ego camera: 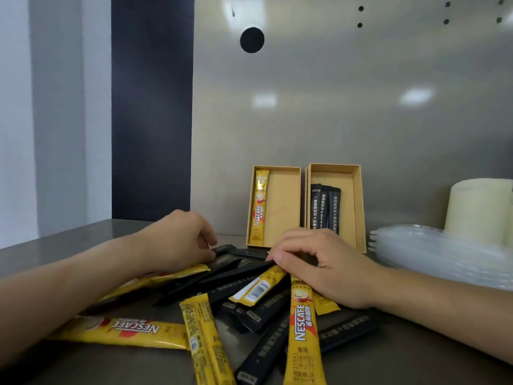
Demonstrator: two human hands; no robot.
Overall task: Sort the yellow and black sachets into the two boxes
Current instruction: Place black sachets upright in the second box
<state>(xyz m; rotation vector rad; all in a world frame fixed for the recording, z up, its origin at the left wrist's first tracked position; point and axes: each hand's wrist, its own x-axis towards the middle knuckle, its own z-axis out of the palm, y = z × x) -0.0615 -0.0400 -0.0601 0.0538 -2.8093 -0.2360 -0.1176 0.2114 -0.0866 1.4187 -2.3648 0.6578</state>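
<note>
A loose pile of yellow sachets (304, 329) and black sachets (263, 354) lies on the steel counter in front of me. My left hand (180, 240) is at the pile's far left, thumb and curled fingers pinching the end of a black sachet (226, 249). My right hand (322, 265) lies over the pile's far right, its thumb and curled fingers closing on the top end of a yellow sachet with a barcode (258, 289). Behind the hands, the left box (283, 207) holds one yellow sachet (259, 207). The right box (347, 207) holds a few black sachets (324, 209).
Both boxes stand side by side against the steel back wall (333, 107). At the right are a stack of clear plastic lids (433, 251) and a cream paper cup stack (477, 207). The counter's left edge (69, 234) meets a dark panel and a pale wall.
</note>
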